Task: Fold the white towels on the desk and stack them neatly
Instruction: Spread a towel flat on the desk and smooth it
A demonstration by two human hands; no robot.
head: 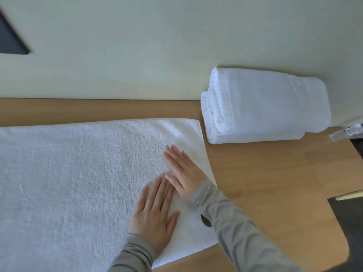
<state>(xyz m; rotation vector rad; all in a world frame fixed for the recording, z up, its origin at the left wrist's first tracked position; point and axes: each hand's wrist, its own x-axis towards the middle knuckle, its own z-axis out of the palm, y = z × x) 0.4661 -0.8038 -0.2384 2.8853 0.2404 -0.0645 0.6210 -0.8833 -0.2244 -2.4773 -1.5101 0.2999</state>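
The towel (78, 183) lies flat on the worktop (265, 183). Its long axis runs parallel to the back edge, from the hands toward the left and out of the picture, and its short right end is just beside both hands. The left hand (155, 214) and the right hand (184, 169) press on it palms down with straight fingers and grip nothing. The right hand is nearer to the back edge and to the stack (265, 107). The stack stands at the back right, close to the wall (137, 55), a little apart from the towel's back corner. I judge the next fold must go along the long axis, so one end comes over the other; the left end is not visible. To the right of the towel there is bare wood, which gives room for moving.
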